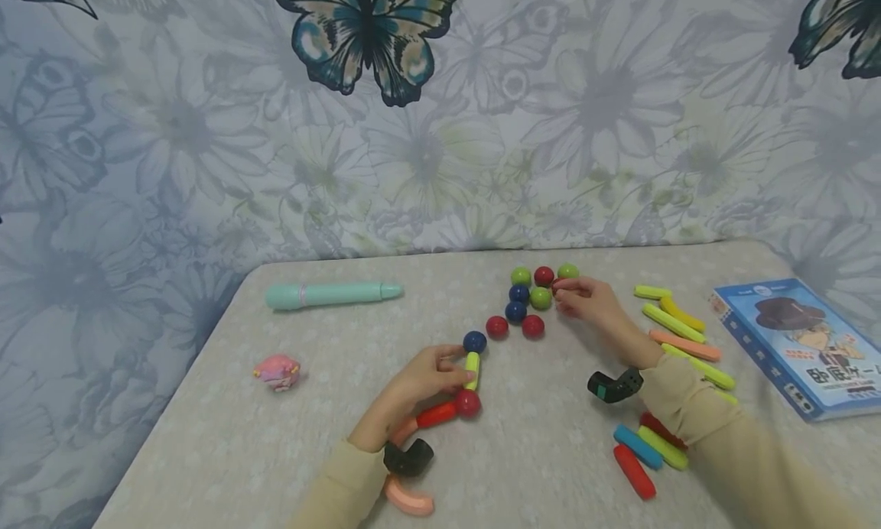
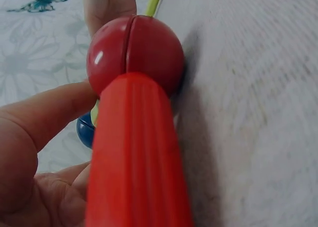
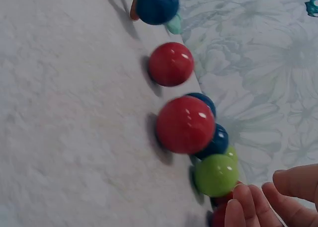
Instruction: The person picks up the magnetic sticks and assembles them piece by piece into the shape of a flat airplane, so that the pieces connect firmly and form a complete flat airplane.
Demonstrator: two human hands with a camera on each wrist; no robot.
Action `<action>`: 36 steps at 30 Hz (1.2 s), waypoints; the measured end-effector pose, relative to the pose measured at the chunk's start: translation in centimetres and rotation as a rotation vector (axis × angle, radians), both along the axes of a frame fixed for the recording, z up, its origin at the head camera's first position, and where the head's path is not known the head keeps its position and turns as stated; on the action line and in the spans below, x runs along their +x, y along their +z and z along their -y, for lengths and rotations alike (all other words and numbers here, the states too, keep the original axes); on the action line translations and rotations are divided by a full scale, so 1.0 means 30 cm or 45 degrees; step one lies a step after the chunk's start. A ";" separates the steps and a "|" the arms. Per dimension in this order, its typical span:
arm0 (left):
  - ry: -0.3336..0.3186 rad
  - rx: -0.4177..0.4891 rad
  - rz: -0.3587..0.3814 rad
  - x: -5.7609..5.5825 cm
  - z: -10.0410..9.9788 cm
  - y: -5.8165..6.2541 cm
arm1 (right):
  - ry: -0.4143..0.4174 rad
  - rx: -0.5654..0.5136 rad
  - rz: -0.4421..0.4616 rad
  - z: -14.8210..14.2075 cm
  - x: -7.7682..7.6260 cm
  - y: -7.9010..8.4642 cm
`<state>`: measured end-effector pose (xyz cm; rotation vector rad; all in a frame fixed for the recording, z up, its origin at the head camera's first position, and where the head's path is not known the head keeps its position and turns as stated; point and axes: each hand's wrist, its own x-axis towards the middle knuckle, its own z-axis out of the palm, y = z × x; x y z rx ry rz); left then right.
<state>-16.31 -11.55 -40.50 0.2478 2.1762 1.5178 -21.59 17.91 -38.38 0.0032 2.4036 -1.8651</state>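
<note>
In the head view my left hand (image 1: 433, 372) pinches a yellow-green stick (image 1: 471, 370) that joins a blue ball (image 1: 474, 341) to a red ball (image 1: 468, 404). From that red ball a red stick (image 2: 131, 152) runs back toward the wrist, with peach curved pieces (image 1: 410, 500) behind it. My right hand (image 1: 588, 303) reaches the far cluster of balls. Its fingertips overlap a small red ball (image 3: 217, 218), mostly hidden, while its thumb stands apart in the right wrist view. Beside it are a green ball (image 3: 216, 176) and a larger-looking red ball (image 3: 186, 124).
Yellow-green, orange and yellow sticks (image 1: 677, 322) lie right of my right forearm, near a blue box (image 1: 801, 345). Blue, red and green sticks (image 1: 638, 446) are closer in. A mint tube (image 1: 333, 294) and a pink figurine (image 1: 278, 372) sit on the left.
</note>
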 end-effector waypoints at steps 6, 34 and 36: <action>-0.023 -0.003 0.048 -0.001 0.020 0.000 | 0.031 0.106 -0.093 -0.088 0.035 0.048; -0.047 0.090 0.148 -0.029 0.043 -0.001 | 0.179 0.856 -0.346 -0.369 0.238 -0.034; -0.050 0.103 0.158 -0.032 0.042 -0.004 | 0.184 0.862 -0.331 -0.381 0.236 -0.040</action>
